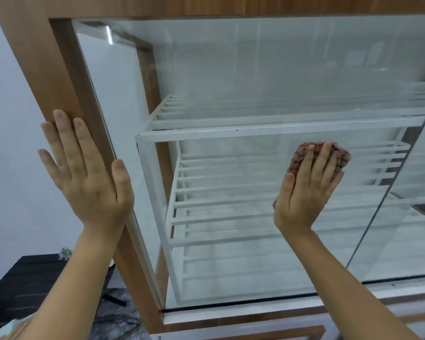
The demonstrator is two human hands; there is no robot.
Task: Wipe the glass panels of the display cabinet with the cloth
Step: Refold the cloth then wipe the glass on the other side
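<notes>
The cloth (pixel 317 158), a reddish patterned rag, is mostly hidden under the right hand (pixel 304 190), whose flat fingers press it against the glass panel (pixel 231 82); only its upper edge and a scrap by the wrist peek out. The left hand (pixel 84 173) lies spread open, holding nothing, on the wooden frame (pixel 42 65) of the display cabinet, thumb over the glass edge. Behind the hazy pane stand bare white slatted shelves (pixel 255 126). A second pane (pixel 415 192) runs off the right edge. Low left, a dark slatted piece of furniture (pixel 22 285) is cut off against a pale wall (pixel 8 119).
</notes>
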